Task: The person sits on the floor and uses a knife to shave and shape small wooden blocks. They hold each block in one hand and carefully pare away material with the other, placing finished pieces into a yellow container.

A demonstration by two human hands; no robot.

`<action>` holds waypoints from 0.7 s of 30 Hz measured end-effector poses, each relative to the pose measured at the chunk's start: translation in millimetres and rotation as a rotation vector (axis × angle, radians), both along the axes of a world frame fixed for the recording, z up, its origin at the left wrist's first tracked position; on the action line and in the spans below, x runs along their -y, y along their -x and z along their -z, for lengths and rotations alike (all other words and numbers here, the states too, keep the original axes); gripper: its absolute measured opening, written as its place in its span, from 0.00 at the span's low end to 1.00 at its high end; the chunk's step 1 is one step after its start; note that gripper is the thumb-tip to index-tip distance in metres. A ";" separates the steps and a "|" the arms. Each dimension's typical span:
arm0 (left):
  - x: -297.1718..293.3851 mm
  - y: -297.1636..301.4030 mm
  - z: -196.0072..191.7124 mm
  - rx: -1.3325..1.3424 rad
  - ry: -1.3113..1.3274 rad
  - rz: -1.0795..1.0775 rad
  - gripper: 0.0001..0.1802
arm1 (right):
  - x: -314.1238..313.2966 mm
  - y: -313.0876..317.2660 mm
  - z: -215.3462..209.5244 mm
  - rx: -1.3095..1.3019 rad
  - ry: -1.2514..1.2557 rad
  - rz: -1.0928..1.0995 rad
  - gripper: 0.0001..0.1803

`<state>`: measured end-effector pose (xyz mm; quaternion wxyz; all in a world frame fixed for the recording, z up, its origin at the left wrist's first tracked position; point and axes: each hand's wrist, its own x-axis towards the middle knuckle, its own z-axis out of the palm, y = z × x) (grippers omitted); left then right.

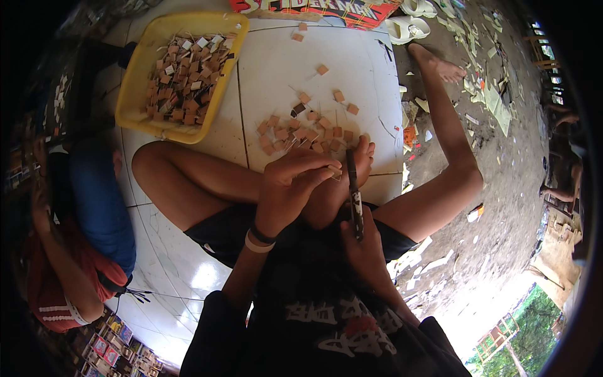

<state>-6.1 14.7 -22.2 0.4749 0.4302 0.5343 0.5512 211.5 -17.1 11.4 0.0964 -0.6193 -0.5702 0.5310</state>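
Note:
My left hand [287, 182] is closed, its thumb and fingertips pinching a small brown square piece [335, 171] with thin wire-like legs. Beside it, my right hand [365, 244] is wrapped round a long, narrow dark tool [354, 191] with worn whitish patches; its exact kind is unclear. The tool points away from me, just right of the pinched piece. Beyond both hands, a loose pile of similar brown square pieces [306, 134] lies on the white tiles, close to my foot. Several of these also show thin legs.
A yellow plastic tub [129, 94] at the far left holds many such pieces. Printed red card [370, 14] lies at the far edge near white sandals [408, 30]. Right of the tiles, scraps litter the dirt floor [449, 207]. Another person [75, 270] sits at my left.

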 end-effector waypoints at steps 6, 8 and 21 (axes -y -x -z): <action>-35.7 16.7 31.8 -0.277 0.314 -0.117 0.14 | -4.2 -19.4 17.8 -0.108 0.166 0.074 0.20; -48.8 18.2 43.8 -0.055 0.217 -0.395 0.15 | -3.9 -23.6 19.7 -0.195 0.146 0.091 0.20; -48.0 46.5 81.7 -0.718 0.238 -0.017 0.17 | -7.6 -26.9 20.7 -0.281 0.191 0.049 0.21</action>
